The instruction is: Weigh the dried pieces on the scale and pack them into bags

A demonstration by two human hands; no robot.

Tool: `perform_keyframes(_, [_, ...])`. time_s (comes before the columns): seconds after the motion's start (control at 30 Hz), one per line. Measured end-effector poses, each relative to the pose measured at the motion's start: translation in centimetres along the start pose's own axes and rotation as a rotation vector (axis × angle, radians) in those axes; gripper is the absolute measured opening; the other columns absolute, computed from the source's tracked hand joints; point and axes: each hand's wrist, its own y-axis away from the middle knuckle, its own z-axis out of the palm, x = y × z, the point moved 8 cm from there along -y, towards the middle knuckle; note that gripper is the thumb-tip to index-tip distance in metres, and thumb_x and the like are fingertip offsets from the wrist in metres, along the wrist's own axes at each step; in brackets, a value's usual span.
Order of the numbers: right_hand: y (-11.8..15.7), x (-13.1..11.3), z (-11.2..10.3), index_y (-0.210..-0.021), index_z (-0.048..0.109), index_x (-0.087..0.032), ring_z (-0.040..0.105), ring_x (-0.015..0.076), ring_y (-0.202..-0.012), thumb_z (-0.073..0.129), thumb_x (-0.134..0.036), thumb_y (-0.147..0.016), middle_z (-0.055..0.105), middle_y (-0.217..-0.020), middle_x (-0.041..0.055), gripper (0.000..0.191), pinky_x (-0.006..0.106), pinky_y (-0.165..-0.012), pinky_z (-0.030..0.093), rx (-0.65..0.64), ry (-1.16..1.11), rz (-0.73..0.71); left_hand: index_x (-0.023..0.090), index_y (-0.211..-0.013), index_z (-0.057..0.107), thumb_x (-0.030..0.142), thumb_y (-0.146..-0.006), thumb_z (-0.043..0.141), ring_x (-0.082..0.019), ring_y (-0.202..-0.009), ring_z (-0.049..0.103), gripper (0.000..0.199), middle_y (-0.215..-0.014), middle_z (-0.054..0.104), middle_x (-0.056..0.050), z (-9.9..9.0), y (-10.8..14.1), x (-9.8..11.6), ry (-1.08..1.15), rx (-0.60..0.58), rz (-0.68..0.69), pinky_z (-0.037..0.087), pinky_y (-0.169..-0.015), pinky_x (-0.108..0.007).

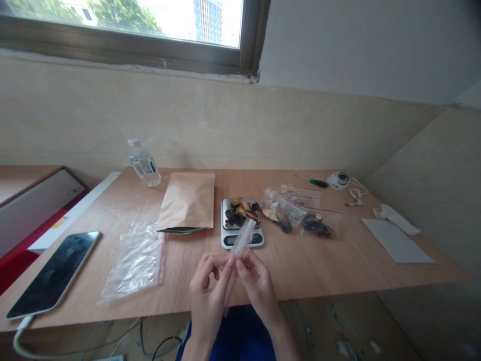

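Observation:
Between my two hands is a clear zip bag (243, 236) with a red seal line, held up over the table's front edge. My left hand (210, 286) pinches it from the left, thumb against fingers. On the other side, my right hand (257, 283) pinches the same bag close by. Just beyond stands a white digital scale (258, 239), partly covered by the bag. Dried dark and tan slices (240, 211) are heaped on its plate. To the scale's left lies a brown paper pouch (191, 200), its mouth slightly parted towards me.
Several filled zip bags (319, 223) lie right of the scale; flat clear bags (137, 260) lie left. Around them are a phone (54, 273) with a cable, a water bottle (145, 163), a screwdriver (318, 183), a white camera (338, 180) and white paper (398, 243).

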Motion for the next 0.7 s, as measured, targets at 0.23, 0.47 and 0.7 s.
perform_keyframes(0.23, [-0.1, 0.2, -0.9, -0.066, 0.053, -0.018, 0.048, 0.0126, -0.064, 0.062, -0.043, -0.081, 0.051, -0.064, -0.0016, 0.031, 0.024, -0.064, 0.040, 0.062, 0.052, -0.013, 0.018, -0.076, 0.060, 0.037, -0.083, 0.060, -0.012, -0.063, 0.052, 0.020, -0.070, 0.058, 0.000, 0.6, 0.1, -1.0, 0.037, -0.052, -0.094, 0.039, -0.058, -0.022])
perform_keyframes(0.47, [0.0, 0.3, -2.0, -0.064, 0.048, -0.018, 0.047, 0.0117, -0.060, 0.059, -0.047, -0.082, 0.048, -0.060, -0.0027, 0.035, 0.023, -0.060, 0.038, 0.102, 0.037, -0.011, 0.018, -0.076, 0.053, 0.042, -0.085, 0.054, -0.011, -0.060, 0.051, 0.026, -0.065, 0.053, 0.002, 0.6, -0.3, -1.4, 0.083, 0.002, -0.114, 0.040, -0.056, -0.021])
perform_keyframes(0.7, [-1.3, 0.1, -6.0, -0.065, 0.049, -0.020, 0.050, 0.0133, -0.063, 0.047, -0.045, -0.089, 0.049, -0.063, -0.0017, 0.036, 0.023, -0.061, 0.042, 0.177, 0.226, -0.071, 0.019, -0.073, 0.048, 0.043, -0.086, 0.052, -0.010, -0.054, 0.045, 0.028, -0.059, 0.045, 0.004, -2.5, -2.4, -0.7, -0.017, 0.148, -0.056, 0.037, -0.052, -0.020])
